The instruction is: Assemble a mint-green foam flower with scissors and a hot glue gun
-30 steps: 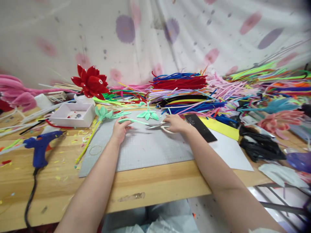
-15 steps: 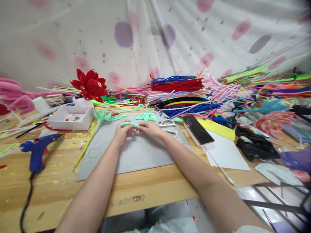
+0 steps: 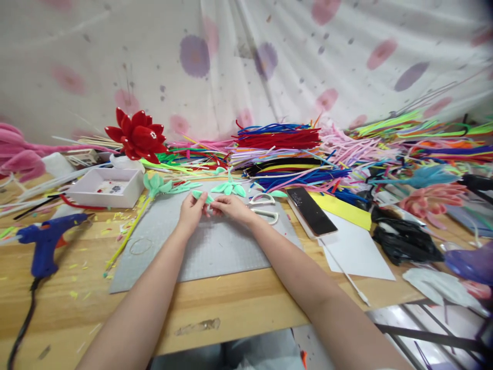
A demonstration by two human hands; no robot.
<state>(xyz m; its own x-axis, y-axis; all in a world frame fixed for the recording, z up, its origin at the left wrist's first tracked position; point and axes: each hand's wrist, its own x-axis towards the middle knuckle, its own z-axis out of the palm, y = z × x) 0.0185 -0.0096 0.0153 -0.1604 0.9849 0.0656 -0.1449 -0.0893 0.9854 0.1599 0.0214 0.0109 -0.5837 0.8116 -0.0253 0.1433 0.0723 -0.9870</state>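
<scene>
A mint-green pipe-cleaner petal [image 3: 202, 196] is pinched in my left hand [image 3: 189, 215], above the grey cutting mat [image 3: 227, 257]. The fingers of my right hand [image 3: 234, 209] are closed at the petal's right end, meeting my left fingertips. Just behind my hands lie several more mint-green petals [image 3: 231, 189]. White-handled scissors [image 3: 266, 213] rest to the right of my right hand, their blades hidden. A mint-green flower [image 3: 154, 185] on a yellow stem [image 3: 129, 236] lies along the mat's left side.
A blue glue gun [image 3: 46, 246] and white box [image 3: 106, 187] are on the left, near a red flower [image 3: 138, 136]. Bundles of coloured pipe cleaners [image 3: 277, 139] line the back. A phone [image 3: 311, 211], white paper [image 3: 356, 246] and black plastic bag [image 3: 404, 239] lie right.
The petal has turned from lying nearly flat to slanting down to the right between my fingers. My hands stay close together over the mat, and the view has shifted slightly.
</scene>
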